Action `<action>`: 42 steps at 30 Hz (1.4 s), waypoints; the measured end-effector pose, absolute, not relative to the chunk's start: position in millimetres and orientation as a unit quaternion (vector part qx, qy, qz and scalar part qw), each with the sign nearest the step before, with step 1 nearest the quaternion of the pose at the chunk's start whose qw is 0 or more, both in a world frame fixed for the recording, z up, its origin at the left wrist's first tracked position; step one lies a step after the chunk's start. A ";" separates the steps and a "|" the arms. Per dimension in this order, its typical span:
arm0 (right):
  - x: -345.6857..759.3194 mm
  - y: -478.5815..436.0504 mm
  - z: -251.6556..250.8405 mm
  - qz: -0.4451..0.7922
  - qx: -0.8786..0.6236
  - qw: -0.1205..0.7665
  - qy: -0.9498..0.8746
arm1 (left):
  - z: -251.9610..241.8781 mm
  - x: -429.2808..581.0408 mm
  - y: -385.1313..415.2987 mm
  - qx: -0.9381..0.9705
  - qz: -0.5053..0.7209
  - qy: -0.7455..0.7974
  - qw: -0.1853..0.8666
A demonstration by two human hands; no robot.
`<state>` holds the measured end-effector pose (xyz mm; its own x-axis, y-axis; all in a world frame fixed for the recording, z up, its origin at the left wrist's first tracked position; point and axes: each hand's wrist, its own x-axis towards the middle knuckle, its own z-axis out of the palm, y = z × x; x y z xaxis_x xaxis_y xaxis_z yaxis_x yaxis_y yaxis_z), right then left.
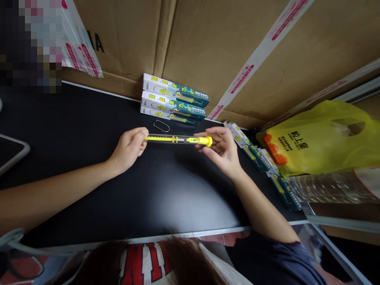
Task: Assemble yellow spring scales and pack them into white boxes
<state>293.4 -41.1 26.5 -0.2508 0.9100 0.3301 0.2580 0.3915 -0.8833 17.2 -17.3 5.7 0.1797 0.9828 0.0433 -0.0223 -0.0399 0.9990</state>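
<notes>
A clear-tubed spring scale with yellow inner parts and a yellow end cap lies level between my hands, above the black table. My left hand is closed round its left end, which the fingers hide. At the yellow cap is my right hand, its thumb and fingers curled loosely about that end. Just behind the tube, a bent wire hook rests on the table.
Stacked spring scale boxes stand against a large cardboard carton. More boxes lie at the right, beside a yellow plastic bag. A pale-edged device is at the left. The black table has a light front edge.
</notes>
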 end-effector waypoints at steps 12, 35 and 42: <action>299.2 -32.9 31.3 0.443 -0.413 0.473 -0.639 | 4.3 16.3 -18.6 0.572 0.474 0.431 0.511; 305.8 -24.8 27.6 0.499 -0.454 0.437 -0.595 | -11.2 10.2 -19.9 0.667 0.435 0.416 0.439; 303.8 -26.4 28.2 0.496 -0.459 0.424 -0.603 | -10.2 10.9 -19.6 0.670 0.430 0.414 0.442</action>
<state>303.8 -26.4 28.2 -0.2182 0.9743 0.0560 0.1322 0.0863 -0.9875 10.9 -19.6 -10.2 0.2871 0.9345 0.2106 0.1739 -0.2670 0.9479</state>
